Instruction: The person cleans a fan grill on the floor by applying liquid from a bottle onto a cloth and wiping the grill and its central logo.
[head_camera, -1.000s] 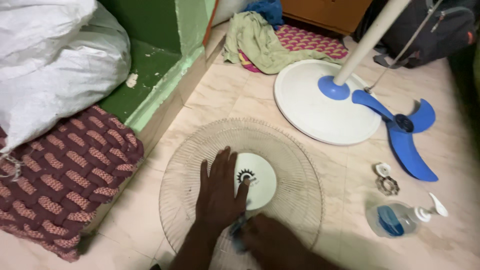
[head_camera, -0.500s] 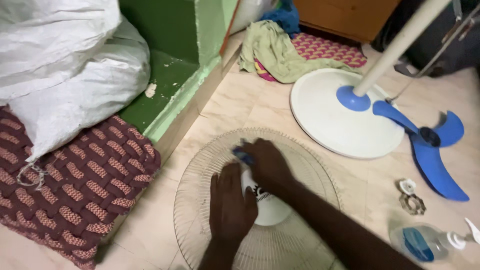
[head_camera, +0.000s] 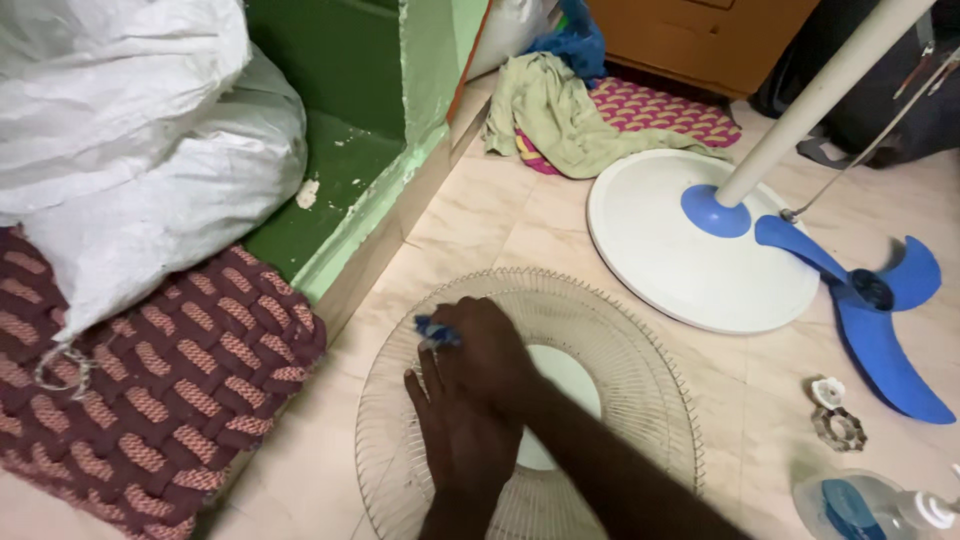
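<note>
Lighting: even, soft indoor light; you get no hard shadows.
Glare: mild sheen on the floor tiles (head_camera: 520, 235) at centre.
Blur: your right hand (head_camera: 487, 355) shows slight motion smear.
Dark zone: far right corner is dim.

Right hand (head_camera: 485, 345) gripping blue cloth (head_camera: 436, 332), left hand (head_camera: 462, 435) flat on fan grille (head_camera: 640, 400)

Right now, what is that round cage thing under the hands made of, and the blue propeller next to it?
The round fan guard looks like thin metal wire with a pale coating: many fine spokes run out from a smooth cream disc, probably plastic. The blue fan blade looks like moulded plastic, since it is glossy, one even colour and smoothly curved. I cannot be certain from looks alone.
</note>
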